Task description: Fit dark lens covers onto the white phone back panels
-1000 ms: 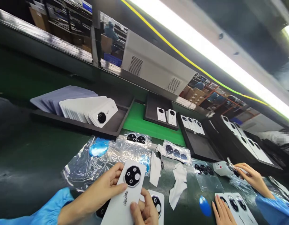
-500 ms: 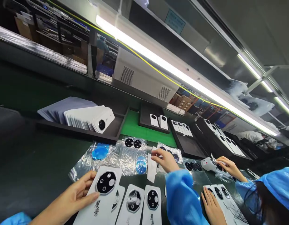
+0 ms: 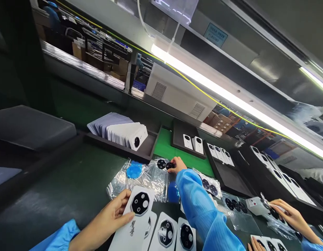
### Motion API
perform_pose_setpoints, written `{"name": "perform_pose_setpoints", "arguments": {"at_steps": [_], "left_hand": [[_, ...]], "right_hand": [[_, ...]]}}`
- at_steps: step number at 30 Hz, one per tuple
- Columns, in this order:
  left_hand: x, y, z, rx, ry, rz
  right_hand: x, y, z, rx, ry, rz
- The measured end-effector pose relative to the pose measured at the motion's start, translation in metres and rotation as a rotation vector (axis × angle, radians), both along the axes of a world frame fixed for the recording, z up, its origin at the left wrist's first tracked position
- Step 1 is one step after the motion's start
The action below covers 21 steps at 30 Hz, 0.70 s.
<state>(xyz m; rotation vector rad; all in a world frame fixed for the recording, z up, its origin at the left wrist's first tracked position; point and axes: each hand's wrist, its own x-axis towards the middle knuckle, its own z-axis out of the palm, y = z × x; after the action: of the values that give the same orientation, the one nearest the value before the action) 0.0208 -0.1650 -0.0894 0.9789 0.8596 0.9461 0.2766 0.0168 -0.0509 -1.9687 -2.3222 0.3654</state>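
Note:
My left hand (image 3: 109, 221) grips a white phone back panel (image 3: 138, 220) by its left edge, thumb on the front, with a black octagonal camera plate at its top. My right hand (image 3: 178, 165) reaches forward, its fingertips closed on the edge of a round black camera lens cover (image 3: 169, 166). Another lens cover (image 3: 161, 164) lies just left of it on clear plastic film (image 3: 156, 179). Below, partly behind the held panel, more white phone panels (image 3: 166, 230) lie on the dark bench. My right sleeve hides part of the bench.
A black tray (image 3: 115, 149) holds a fanned stack of panels. Further trays (image 3: 236, 176) with panels stand toward the back right. A blue disc (image 3: 134, 171) lies on the film. At right, a co-worker's hand (image 3: 288, 212) is beside a white bottle (image 3: 257, 206). A lamp (image 3: 216, 85) hangs above.
My right hand has moved from beside a white strip, left and away from me, to the lens cover. My left hand still holds the panel. The view has swung left.

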Motion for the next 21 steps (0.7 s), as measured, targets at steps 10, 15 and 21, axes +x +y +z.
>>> {"name": "perform_pose_setpoints", "arguments": {"at_steps": [10, 15, 21], "left_hand": [[0.0, 0.005, -0.006, 0.0, -0.029, -0.007], [-0.003, 0.006, -0.004, -0.01, -0.043, -0.012], [-0.008, 0.007, 0.001, -0.035, -0.105, -0.083]], "right_hand": [[-0.007, -0.011, 0.0, 0.046, -0.126, 0.041], [-0.007, -0.015, 0.004, 0.019, -0.14, 0.076], [-0.004, -0.016, 0.009, -0.031, -0.099, 0.046]]}}
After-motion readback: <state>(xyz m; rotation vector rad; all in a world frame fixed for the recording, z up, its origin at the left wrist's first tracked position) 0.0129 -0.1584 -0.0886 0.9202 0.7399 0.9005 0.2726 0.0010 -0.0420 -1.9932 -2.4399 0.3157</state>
